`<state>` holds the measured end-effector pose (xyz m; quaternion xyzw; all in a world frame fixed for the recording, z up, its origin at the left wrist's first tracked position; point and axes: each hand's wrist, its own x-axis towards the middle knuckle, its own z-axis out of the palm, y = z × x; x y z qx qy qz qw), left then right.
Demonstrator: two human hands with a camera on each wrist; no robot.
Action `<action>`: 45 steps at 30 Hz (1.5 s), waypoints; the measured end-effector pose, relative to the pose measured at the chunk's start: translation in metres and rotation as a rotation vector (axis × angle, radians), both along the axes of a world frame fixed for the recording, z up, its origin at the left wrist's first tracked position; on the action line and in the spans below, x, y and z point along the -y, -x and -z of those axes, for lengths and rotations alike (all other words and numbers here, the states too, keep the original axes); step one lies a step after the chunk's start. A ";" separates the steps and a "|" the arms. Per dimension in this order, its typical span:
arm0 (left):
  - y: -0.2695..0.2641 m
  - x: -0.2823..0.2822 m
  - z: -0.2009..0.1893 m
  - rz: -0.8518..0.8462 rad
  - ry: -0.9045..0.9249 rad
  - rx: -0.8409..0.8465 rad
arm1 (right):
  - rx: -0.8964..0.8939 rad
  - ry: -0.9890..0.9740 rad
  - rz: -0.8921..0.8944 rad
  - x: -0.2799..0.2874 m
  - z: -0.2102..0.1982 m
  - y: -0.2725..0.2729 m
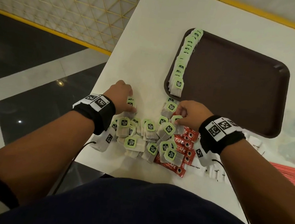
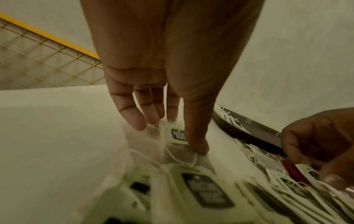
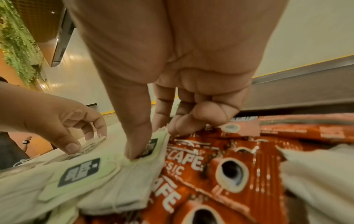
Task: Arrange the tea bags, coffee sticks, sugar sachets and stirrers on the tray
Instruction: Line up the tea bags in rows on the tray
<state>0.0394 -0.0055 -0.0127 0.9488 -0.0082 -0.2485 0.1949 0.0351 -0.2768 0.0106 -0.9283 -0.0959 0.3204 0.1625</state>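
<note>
The tea bags (image 1: 147, 137) lie mostly in a loose heap on the white tabletop (image 1: 149, 60) at its near edge, strings tangled, while a neat overlapping row of tea bags (image 1: 183, 60) already runs along the left side of the brown tray (image 1: 238, 81), tags up, which suggests the person is filling the tray one kind at a time and squaring each bag before it goes over. The left hand (image 1: 121, 98) sits at the far left of the heap with its grip narrow: the thumb and fingertips pinch a small stack of tea bags (image 1: 130, 102) with green tags, probably gathered so several can be laid in one go, though the left wrist view is too blurred to count them. The right hand (image 1: 191, 113) works at the heap's right edge, thumb and forefinger closed on a single tea bag (image 1: 176, 119) by its tag, the other fingers curled away; lifting by the tag likely keeps the string from dragging neighbours along. Beneath and beside that bag lie the red coffee sticks (image 1: 183, 147), partly buried by tea bags, so they must wait until the heap is cleared. Further right are the white sugar sachets (image 1: 211, 171), and beyond them the red stirrers (image 1: 290, 174), all still off the tray.
</note>
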 end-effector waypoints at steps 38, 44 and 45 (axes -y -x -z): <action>-0.117 0.123 -0.035 -0.157 0.897 -0.081 | 0.216 -0.590 0.447 0.039 -0.031 -0.108; -0.148 0.144 -0.025 -0.229 0.988 -0.041 | 0.255 -0.729 0.612 0.049 -0.015 -0.147; -0.154 0.147 -0.023 -0.251 0.989 -0.001 | 0.225 -0.748 0.636 0.052 -0.011 -0.153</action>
